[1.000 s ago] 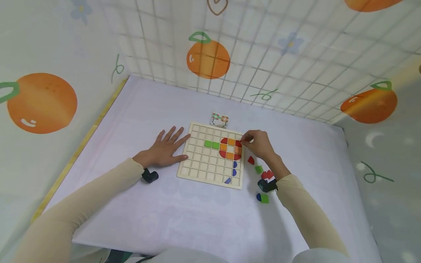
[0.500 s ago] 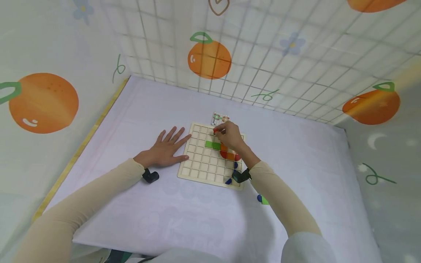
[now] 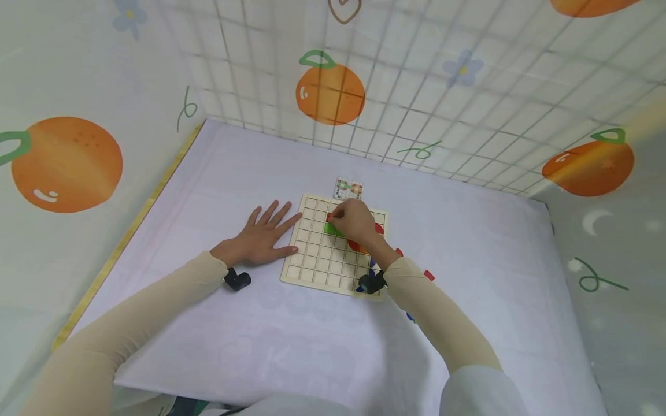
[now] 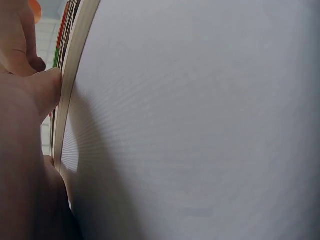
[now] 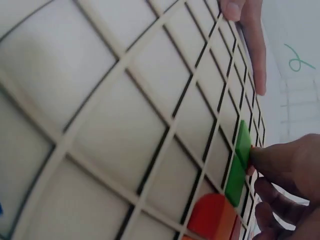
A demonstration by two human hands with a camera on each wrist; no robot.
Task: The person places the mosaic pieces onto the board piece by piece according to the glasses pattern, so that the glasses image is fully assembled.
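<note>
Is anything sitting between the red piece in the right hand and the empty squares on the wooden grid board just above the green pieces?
Nothing visible blocks it. The right hand pinches the red piece right over the wooden grid board, beside the green pieces. Neighbouring cells look empty, though the hand hides the cell beneath it.

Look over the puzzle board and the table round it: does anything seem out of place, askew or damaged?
Nothing looks damaged or spilled. The wooden grid board lies flat, steadied at its edge by the left hand. The right hand pinches a red piece above the green blocks. A few loose pieces lie on the cloth beside the board, not in cells.
</note>
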